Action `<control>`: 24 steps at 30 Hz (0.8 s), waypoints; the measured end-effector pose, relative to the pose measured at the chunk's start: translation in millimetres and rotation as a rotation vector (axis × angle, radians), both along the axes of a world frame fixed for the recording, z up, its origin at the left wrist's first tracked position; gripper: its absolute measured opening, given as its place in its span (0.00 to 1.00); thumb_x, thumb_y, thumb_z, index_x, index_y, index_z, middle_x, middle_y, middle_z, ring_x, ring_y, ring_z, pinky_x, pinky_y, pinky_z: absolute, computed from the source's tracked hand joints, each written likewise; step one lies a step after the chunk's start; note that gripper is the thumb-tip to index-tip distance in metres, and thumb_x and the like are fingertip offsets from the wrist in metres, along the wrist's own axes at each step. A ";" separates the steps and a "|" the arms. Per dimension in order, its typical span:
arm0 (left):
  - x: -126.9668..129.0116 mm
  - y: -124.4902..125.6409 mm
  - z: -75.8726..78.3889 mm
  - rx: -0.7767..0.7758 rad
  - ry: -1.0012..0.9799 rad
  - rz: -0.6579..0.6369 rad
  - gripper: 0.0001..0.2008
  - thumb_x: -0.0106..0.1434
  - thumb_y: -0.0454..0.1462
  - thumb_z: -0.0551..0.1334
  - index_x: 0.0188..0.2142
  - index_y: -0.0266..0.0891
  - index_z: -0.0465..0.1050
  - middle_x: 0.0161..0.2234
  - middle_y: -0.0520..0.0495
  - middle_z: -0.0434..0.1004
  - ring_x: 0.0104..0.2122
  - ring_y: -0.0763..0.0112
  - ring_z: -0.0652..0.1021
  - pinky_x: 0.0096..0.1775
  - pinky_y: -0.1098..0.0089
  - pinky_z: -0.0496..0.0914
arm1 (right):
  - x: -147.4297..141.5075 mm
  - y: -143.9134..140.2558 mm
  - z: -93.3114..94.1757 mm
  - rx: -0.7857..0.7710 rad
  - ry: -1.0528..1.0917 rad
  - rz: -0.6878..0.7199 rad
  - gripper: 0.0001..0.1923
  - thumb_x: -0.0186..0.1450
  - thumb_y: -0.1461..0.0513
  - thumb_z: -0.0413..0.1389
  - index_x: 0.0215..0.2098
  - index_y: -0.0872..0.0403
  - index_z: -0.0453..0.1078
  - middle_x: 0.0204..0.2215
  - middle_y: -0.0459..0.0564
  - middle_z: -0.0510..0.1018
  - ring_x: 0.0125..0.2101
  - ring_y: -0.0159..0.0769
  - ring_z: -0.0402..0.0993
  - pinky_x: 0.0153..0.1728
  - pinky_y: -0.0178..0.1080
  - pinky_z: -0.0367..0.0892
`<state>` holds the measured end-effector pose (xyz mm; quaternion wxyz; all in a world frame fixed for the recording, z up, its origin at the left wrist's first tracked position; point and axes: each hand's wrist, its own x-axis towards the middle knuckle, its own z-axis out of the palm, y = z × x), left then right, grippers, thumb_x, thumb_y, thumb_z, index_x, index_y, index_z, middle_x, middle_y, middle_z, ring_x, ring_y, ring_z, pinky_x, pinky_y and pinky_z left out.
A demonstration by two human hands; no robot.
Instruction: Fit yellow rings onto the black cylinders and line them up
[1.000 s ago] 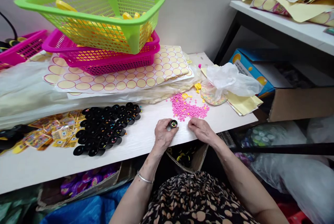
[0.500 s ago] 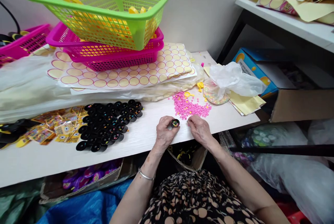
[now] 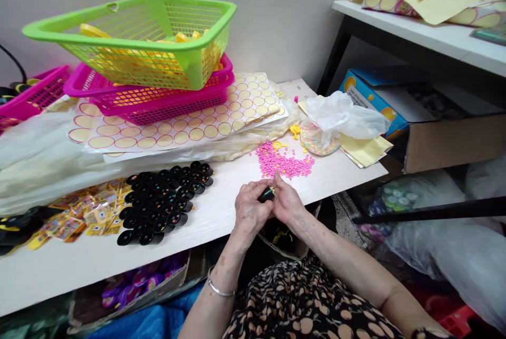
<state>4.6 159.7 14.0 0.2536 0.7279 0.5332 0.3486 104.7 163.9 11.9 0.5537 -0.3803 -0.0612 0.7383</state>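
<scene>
Head camera shows the left hand [image 3: 250, 204] with its fingers closed around a small black cup [image 3: 266, 195], held in front of the person's torso, near the front edge of the bench [image 3: 223, 189]. The right hand [image 3: 286, 204] sits just beside it, palm turned toward the cup and fingers loosely curled, with the thumb raised; whether anything lies in that palm cannot be told. The step seems to be tipping the cup toward the palm, and it is best done slowly: a light, even grip on the wall, the palm kept cupped close under the rim, and both hands kept over the bench so that stray bits land where they can be picked up. Too steep or quick a tilt could spill the little coloured bits [image 3: 272, 190] showing at the mouth. As for its lie, the cup is well off upright: its long axis runs mostly sideways, rising a little from left to right across the view, with the mouth toward the right palm and the closed end toward the left hand. Whether the mouth dips below level is hard to judge from this angle. Pink beads [image 3: 281, 163] lie loose just beyond the hands.
</scene>
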 end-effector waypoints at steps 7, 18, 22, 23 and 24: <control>-6.5 -9.1 -8.3 -0.096 -0.395 -0.001 0.13 0.47 0.32 0.66 0.35 0.43 0.77 0.34 0.49 0.76 0.38 0.65 0.73 0.44 0.63 0.66 | 6.3 -5.0 -2.5 0.038 0.092 -0.025 0.24 0.61 0.46 0.49 0.26 0.57 0.70 0.28 0.54 0.77 0.39 0.41 0.73 0.42 0.44 0.67; -11.4 -18.5 -22.3 -0.192 -0.842 -0.005 0.16 0.43 0.35 0.70 0.34 0.38 0.74 0.38 0.45 0.72 0.43 0.65 0.72 0.47 0.63 0.67 | 11.9 -3.7 -15.5 0.076 0.191 -0.048 0.10 0.60 0.58 0.55 0.30 0.58 0.70 0.33 0.54 0.77 0.41 0.37 0.73 0.47 0.39 0.68; -25.1 -12.8 -31.0 -0.137 -0.613 0.133 0.14 0.44 0.34 0.70 0.32 0.38 0.73 0.32 0.48 0.70 0.35 0.69 0.71 0.38 0.68 0.67 | 12.0 -8.4 -22.1 0.062 0.065 -0.016 0.10 0.51 0.74 0.59 0.30 0.58 0.70 0.32 0.53 0.77 0.38 0.35 0.75 0.43 0.35 0.71; -29.8 -9.8 -33.3 -0.120 -0.513 0.175 0.13 0.43 0.34 0.70 0.31 0.38 0.73 0.31 0.49 0.70 0.34 0.69 0.70 0.37 0.68 0.67 | 12.1 -8.9 -23.9 0.045 0.035 -0.005 0.11 0.49 0.75 0.59 0.29 0.58 0.70 0.31 0.53 0.78 0.37 0.35 0.76 0.41 0.34 0.73; -34.5 -6.2 -35.5 -0.106 -0.411 0.210 0.13 0.42 0.33 0.70 0.30 0.39 0.73 0.29 0.50 0.70 0.34 0.68 0.69 0.37 0.67 0.66 | 12.1 -9.0 -25.4 0.041 0.015 0.008 0.12 0.49 0.76 0.59 0.29 0.57 0.70 0.30 0.52 0.77 0.36 0.34 0.76 0.38 0.32 0.73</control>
